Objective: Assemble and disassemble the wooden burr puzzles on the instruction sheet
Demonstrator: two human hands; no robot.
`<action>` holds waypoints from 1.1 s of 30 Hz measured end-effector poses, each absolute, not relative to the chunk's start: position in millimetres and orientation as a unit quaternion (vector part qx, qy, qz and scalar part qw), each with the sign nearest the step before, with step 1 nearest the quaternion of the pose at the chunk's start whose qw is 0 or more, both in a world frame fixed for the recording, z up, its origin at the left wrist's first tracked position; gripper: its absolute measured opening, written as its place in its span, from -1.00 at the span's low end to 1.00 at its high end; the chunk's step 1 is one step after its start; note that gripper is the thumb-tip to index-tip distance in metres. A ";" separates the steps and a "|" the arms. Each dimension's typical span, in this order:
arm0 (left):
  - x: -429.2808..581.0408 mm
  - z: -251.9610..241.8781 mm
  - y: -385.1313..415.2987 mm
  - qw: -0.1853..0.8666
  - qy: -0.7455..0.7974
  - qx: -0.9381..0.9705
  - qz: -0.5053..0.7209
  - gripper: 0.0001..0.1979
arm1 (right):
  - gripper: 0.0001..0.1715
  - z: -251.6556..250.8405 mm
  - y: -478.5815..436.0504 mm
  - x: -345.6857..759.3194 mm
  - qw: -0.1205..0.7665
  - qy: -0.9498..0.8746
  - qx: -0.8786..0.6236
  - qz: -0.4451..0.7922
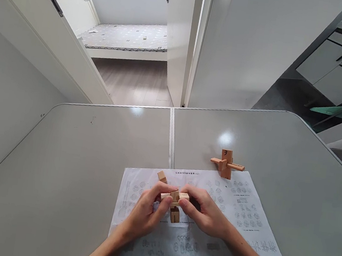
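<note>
Between both hands, above a printed sheet (144, 183), is a small light-wood interlocking puzzle (174, 195) of notched blocks. The thumb and fingers of my left hand (147, 209) pinch its left side. On the other side, my right hand (206, 214) grips the right end in a closed pinch. A wooden block end (175, 216) with a dark mark shows just below the puzzle, and another wooden block (162, 176) shows above my left fingers. Whether these two join the held puzzle I cannot tell, as my fingers cover part of it.
A darker wooden cross-shaped puzzle (226, 164) stands at the sheet's upper right edge. Small line diagrams cover the creased sheet. The grey table (66, 181) has a seam (171, 136) across its middle. Beyond its far edge are an open door (179, 32) and a bed (129, 36).
</note>
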State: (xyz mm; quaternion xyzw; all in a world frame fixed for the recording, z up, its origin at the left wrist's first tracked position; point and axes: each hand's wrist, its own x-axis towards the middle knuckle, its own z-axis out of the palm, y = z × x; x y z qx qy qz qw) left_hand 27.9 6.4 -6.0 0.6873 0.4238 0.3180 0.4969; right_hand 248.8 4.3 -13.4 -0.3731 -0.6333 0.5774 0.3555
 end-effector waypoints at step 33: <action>23.3 -2.4 21.5 0.487 0.561 0.493 0.454 -0.31 | -0.87 -21.1 0.9 240.9 0.359 -0.641 -0.450 0.508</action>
